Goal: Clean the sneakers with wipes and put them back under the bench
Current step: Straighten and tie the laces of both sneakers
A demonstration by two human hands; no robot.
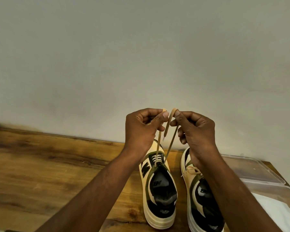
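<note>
A plain, pale grey-green wall (141, 47) fills the upper half of the view, unmarked apart from faint mottling, and evenly lit. Below it runs a wooden table (49, 164) with dark brown grain and knots, butted against the wall. At the right edge sits a clear plastic container (251, 169), beside a white sheet (278, 213).

right sneaker (201, 198) toe behind wrist; heel cropped
</note>
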